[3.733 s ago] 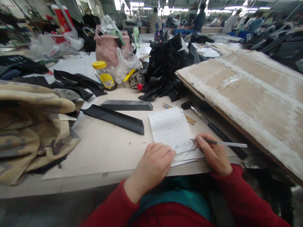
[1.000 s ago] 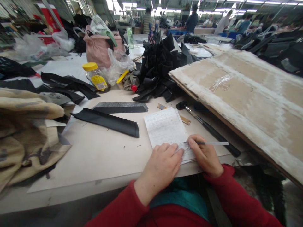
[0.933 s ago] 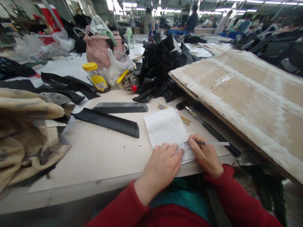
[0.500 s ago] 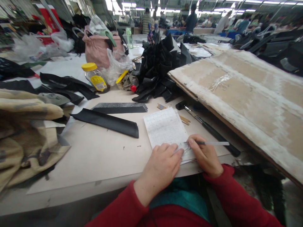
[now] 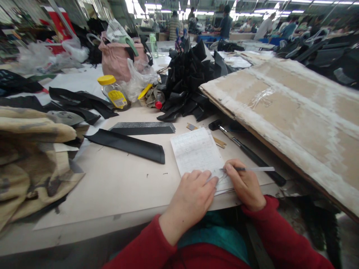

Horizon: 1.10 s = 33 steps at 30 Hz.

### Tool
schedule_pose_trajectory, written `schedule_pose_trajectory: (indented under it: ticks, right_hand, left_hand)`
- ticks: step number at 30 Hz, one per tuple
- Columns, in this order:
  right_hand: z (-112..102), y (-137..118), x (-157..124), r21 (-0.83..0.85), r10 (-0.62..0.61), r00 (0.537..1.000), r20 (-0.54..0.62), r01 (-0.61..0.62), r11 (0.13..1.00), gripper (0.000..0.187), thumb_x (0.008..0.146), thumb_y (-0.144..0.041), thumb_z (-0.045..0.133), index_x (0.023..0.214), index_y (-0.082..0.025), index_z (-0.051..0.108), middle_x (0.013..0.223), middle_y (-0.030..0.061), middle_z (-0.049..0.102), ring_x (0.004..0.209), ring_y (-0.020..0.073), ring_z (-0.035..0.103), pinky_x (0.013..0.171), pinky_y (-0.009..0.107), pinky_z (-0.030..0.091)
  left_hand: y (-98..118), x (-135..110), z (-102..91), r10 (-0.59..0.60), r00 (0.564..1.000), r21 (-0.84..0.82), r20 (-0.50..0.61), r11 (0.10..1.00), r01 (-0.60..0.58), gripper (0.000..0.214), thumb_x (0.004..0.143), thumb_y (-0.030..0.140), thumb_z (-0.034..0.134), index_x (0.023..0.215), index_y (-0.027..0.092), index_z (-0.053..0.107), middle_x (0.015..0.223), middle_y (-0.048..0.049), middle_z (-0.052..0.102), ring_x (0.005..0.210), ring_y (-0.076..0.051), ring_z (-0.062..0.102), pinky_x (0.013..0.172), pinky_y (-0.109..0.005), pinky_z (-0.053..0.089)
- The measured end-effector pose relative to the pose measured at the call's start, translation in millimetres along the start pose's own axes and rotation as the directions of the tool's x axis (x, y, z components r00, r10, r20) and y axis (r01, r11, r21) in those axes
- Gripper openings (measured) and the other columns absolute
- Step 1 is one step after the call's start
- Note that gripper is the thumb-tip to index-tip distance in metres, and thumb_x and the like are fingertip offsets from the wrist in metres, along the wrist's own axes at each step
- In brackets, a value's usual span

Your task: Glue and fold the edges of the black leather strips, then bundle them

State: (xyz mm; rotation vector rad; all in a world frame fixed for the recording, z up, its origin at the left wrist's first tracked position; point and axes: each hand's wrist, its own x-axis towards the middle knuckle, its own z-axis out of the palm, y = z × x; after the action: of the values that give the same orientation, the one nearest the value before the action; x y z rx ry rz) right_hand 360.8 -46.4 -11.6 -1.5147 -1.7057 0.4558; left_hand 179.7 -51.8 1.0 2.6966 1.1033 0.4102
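Note:
A small notepad [image 5: 196, 149] with handwriting on its white page lies near the table's front edge. My left hand [image 5: 195, 194] rests flat across the lower part of the page, fingers stretched out. In my right hand [image 5: 245, 185] a pen [image 5: 259, 169] with a clear barrel is pinched, its dark tip at the paper. Just beyond the notepad lie a wooden stick [image 5: 219, 142] and a hammer [image 5: 246, 151] with a black handle. Two black strips [image 5: 131, 146] of material lie to the left of the page.
A thick board [image 5: 294, 93] juts over the right side. Behind the notepad is a heap of black pieces [image 5: 187, 74]. A yellow-lidded jar [image 5: 114, 93] and a pink bag [image 5: 120, 56] stand at the back left. Camouflage cloth [image 5: 33, 160] covers the left edge.
The pen and my right hand have shifted very slightly to the right across the page. My left hand keeps its place on the paper. A person in the background has moved a little.

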Motion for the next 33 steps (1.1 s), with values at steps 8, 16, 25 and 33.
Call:
schedule_pose_trajectory:
  ticks: [8,16,25,33]
  right_hand:
    - [0,0,2,0.001,0.024,1.0,-0.001,-0.024,1.0,0.025,0.088,-0.032,0.038,0.071,-0.019,0.052,0.068,0.0016,0.055,0.067,0.0155,0.052,0.061,0.026,0.039]
    - [-7,3,4,0.058,0.075,0.997,-0.015,-0.074,0.996,0.026,0.088,-0.035,0.039,0.071,-0.019,0.053,0.065,0.001,0.054,0.062,0.0148,0.051,0.056,0.026,0.038]
    - [-6,1,3,0.053,0.034,0.999,-0.023,-0.032,0.998,0.026,0.088,-0.033,0.038,0.072,-0.019,0.053,0.066,0.0015,0.054,0.063,0.0149,0.05,0.058,0.026,0.039]
    - [-4,2,3,0.019,-0.011,1.0,0.003,0.011,1.0,0.021,0.088,-0.029,0.039,0.075,-0.019,0.052,0.069,0.0016,0.055,0.067,0.0152,0.052,0.062,0.026,0.041]
  left_hand:
    - [0,1,0.4,0.001,1.0,0.008,-0.008,1.0,-0.001,0.028,0.093,0.029,0.035,0.117,0.023,0.047,0.115,-0.0028,0.051,0.096,-0.021,0.045,0.079,-0.038,0.04]
    - [0,1,-1.4,-0.002,1.0,0.007,-0.002,1.0,0.002,0.028,0.092,0.029,0.036,0.117,0.024,0.047,0.114,-0.0022,0.051,0.095,-0.021,0.045,0.078,-0.038,0.041]
    - [11,14,-6.3,-0.036,0.998,0.132,0.058,0.991,0.028,0.033,0.092,0.036,0.034,0.122,0.026,0.043,0.11,-0.004,0.052,0.09,-0.021,0.047,0.069,-0.036,0.043]
    - [8,19,-5.5,-0.009,0.999,0.101,0.033,0.995,0.005,0.03,0.093,0.034,0.031,0.115,0.025,0.049,0.13,0.0002,0.044,0.092,-0.02,0.046,0.073,-0.036,0.043]
